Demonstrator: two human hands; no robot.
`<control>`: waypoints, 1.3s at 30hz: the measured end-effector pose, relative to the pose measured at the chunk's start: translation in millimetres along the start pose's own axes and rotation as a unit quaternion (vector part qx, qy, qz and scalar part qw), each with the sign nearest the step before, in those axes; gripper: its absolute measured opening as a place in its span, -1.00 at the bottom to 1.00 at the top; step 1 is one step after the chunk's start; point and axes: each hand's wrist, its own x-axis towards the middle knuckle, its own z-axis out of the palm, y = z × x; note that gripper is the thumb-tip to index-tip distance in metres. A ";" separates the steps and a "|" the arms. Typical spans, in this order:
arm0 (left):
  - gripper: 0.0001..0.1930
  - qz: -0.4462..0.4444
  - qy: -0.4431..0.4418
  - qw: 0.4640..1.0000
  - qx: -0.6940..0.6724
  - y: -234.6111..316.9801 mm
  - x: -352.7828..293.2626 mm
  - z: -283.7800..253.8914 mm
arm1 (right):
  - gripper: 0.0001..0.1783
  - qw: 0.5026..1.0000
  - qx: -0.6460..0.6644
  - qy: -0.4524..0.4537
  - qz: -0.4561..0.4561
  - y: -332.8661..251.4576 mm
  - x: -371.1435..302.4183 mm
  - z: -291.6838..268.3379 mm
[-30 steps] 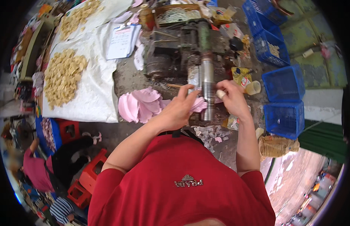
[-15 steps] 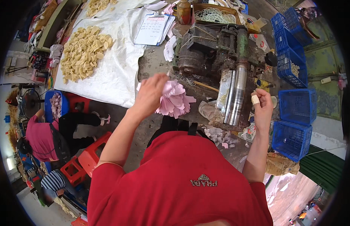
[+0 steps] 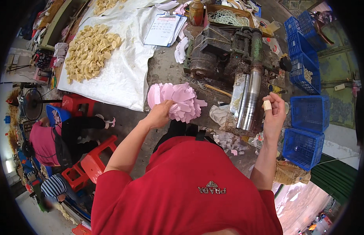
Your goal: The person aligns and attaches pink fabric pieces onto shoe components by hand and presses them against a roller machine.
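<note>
At the near edge of the bench lies a fanned heap of pink sheet pieces [image 3: 181, 101]. My left hand [image 3: 159, 114] is at its near left side, fingers bent and pressed on the pieces there. The heap's edge hides the fingertips. My right hand [image 3: 275, 113] is raised to the right of a dark, grimy machine [image 3: 213, 51] with shiny metal rollers [image 3: 250, 100]. Its fingers are curled toward the thumb, which has a tan wrap round it. Whatever those fingers hold, if anything, is hidden.
Yellowish pieces [image 3: 90, 53] lie heaped on a white sheet [image 3: 131, 70] at the left. A clipboard [image 3: 163, 30] and a bottle [image 3: 196, 12] stand behind. Blue crates [image 3: 303, 145] line the right side. Red stools [image 3: 96, 158] and a person in pink [image 3: 45, 145] are at the left.
My left hand has come down from above the pink heap to its near left side, uncovering more of it. My right hand has barely moved. The view has shifted slightly.
</note>
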 end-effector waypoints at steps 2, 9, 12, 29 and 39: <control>-0.49 -0.004 -0.003 0.996 -0.086 -0.4 -1.8 -3.9 | -0.69 1.000 0.019 -0.012 -0.020 -10.9 -3.0 6.2; -0.46 0.052 0.082 0.988 -0.119 -6.9 -5.3 -7.8 | -0.70 0.992 0.090 -0.058 -0.074 -32.6 -14.1 27.7; -0.46 -0.013 0.012 0.983 -0.184 0.2 -6.5 -16.1 | -0.73 0.992 0.088 -0.060 -0.072 -33.2 -13.9 29.6; -0.54 -0.104 -0.009 0.870 -0.482 -19.6 -18.6 -9.1 | -0.51 0.883 -0.136 -0.414 -0.176 72.4 -51.3 216.9; -0.49 -0.098 0.044 0.808 -0.580 0.7 -57.0 -58.6 | -0.78 0.856 -0.263 -0.378 -0.235 58.4 -49.9 215.1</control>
